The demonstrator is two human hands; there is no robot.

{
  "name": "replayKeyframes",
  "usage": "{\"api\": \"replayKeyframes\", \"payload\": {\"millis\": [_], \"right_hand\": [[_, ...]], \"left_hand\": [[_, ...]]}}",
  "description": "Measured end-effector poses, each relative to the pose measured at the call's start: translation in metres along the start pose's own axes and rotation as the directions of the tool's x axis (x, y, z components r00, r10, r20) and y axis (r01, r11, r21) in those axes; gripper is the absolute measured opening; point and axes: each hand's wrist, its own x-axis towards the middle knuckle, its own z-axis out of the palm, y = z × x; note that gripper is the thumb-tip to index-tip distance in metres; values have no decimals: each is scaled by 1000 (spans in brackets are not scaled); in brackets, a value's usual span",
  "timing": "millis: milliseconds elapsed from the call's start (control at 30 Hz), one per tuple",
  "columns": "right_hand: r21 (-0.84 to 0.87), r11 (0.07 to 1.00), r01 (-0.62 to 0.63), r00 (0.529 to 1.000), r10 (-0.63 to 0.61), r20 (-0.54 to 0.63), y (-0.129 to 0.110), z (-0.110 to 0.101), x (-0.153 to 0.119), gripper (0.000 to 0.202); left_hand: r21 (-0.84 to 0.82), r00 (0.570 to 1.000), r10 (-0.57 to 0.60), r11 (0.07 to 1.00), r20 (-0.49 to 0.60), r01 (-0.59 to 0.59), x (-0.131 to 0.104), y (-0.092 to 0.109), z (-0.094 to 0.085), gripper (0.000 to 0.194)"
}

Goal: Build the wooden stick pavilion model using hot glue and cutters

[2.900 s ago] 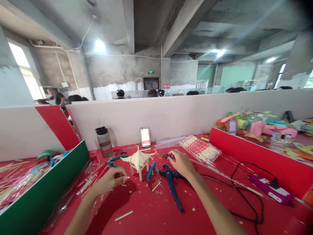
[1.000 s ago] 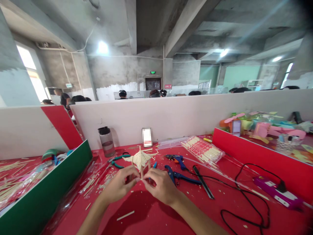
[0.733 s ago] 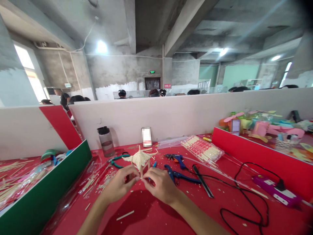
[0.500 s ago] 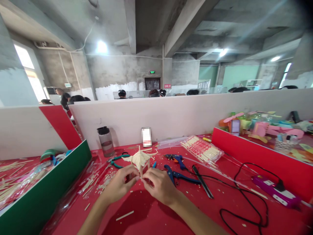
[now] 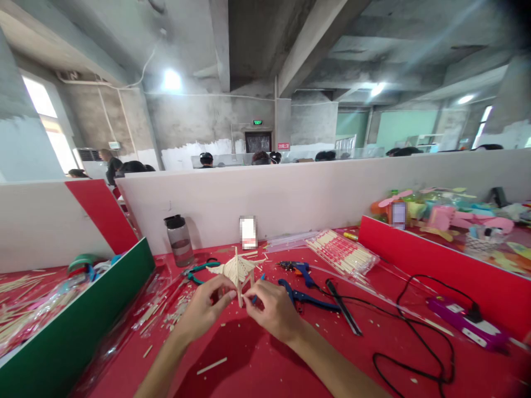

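Note:
A small pavilion-like model (image 5: pixel 237 270) of pale wooden sticks, with a pointed, ribbed roof and thin legs, stands on the red tabletop (image 5: pixel 232 370). My left hand (image 5: pixel 207 307) is at the model's left side, its thumb and fingertips closed near a front leg. On the other side, my right hand (image 5: pixel 274 309) has its thumb and index finger pinched beside the same leg. Whatever lies between the fingertips of either hand is too small to make out.
Green-handled pliers (image 5: pixel 199 271) and a bottle (image 5: pixel 180 240) are at the left. Rightward lie a glue gun (image 5: pixel 301 271), a blue cutter (image 5: pixel 311 300), a knife (image 5: pixel 344 308), bagged sticks (image 5: pixel 342 254), a black cable and a purple power strip (image 5: pixel 467 323). Dividers flank the table.
My hands have moved slightly apart around the front leg, my right hand a little rightward, and more of the leg's lower end shows.

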Motion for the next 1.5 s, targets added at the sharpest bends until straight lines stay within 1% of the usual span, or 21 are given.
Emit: {"api": "replayKeyframes", "payload": {"millis": [133, 267, 367, 467, 567, 700, 833, 1167, 1367, 1500], "right_hand": [[-31, 996, -80, 997, 80, -8, 9, 0, 1, 12], [-51, 991, -125, 992, 126, 13, 17, 2, 1, 13], [-51, 991, -122, 991, 124, 45, 20, 4, 5, 12], [-73, 993, -92, 993, 97, 66, 19, 6, 9, 9], [-91, 992, -86, 994, 91, 53, 16, 12, 11, 10], [-99, 991, -84, 996, 87, 21, 14, 19, 9, 13], [-125, 988, -92, 996, 91, -13, 16, 22, 10, 16], [-111, 990, -85, 996, 82, -30, 21, 26, 11, 16], [-116, 991, -72, 997, 67, -43, 22, 26, 11, 16], [-108, 992, -64, 997, 60, -41, 25, 28, 10, 16]], "left_hand": [[-85, 989, -110, 991, -94, 102, 4, -13, 2, 30], [-197, 976, -195, 965, -96, 173, 8, -23, 9, 38], [-284, 966, -242, 936, -95, 207, 11, -24, 15, 45], [-365, 952, -277, 906, -127, 215, 13, -24, 21, 50], [-452, 934, -327, 862, -147, 230, 15, -25, 27, 54], [-537, 914, -375, 809, -158, 239, 15, -27, 33, 51], [-555, 902, -391, 798, -181, 234, 14, -28, 35, 46], [-577, 906, -372, 792, -200, 198, 14, -30, 36, 40], [-596, 907, -379, 777, -183, 204, 14, -30, 36, 38], [-628, 905, -391, 750, -165, 209, 14, -32, 38, 39]]}}
